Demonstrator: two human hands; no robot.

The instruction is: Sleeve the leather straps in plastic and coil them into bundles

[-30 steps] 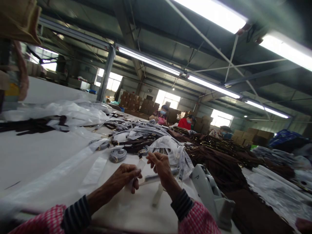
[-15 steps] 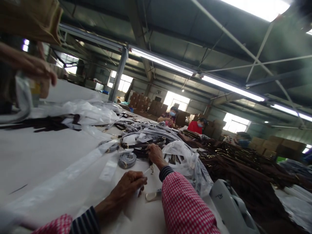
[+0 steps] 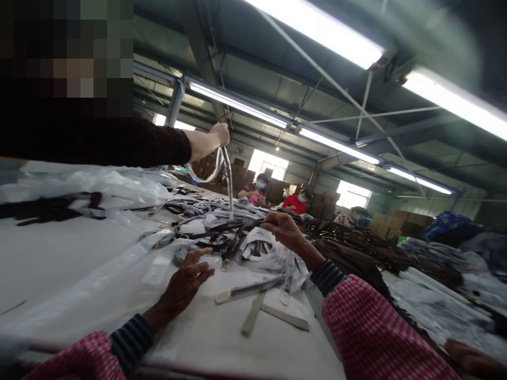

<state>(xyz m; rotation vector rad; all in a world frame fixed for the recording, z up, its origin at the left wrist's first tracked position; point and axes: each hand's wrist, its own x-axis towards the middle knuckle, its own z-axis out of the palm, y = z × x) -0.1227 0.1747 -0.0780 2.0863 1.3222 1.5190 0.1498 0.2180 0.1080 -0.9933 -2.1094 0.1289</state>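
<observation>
My left hand (image 3: 186,278) is just above the white table with its fingers spread, nothing in it, close to a small coiled grey strap (image 3: 181,255). Farther forward and to the right, my right hand (image 3: 282,230) has its fingers closed on the upper end of a dark strap (image 3: 236,244). A metal clasp (image 3: 225,265) hangs at that strap's lower end. Below the right hand lies a clear plastic bag (image 3: 259,243) with straps. Nearer to me are a wrapped strap with a metal ring (image 3: 249,288) and two flat grey strips (image 3: 284,317).
From the left, a co-worker's hand (image 3: 219,135) holds up a grey-wrapped strap (image 3: 228,182) over the strap pile (image 3: 198,208). Dark brown goods with metal parts (image 3: 348,237) are heaped at right. Clear plastic (image 3: 91,182) lies at left. Several people sit beyond.
My view has turned right. My left hand has opened and drawn back; my right hand has moved right with the dark strap. A co-worker's arm now reaches across from the left.
</observation>
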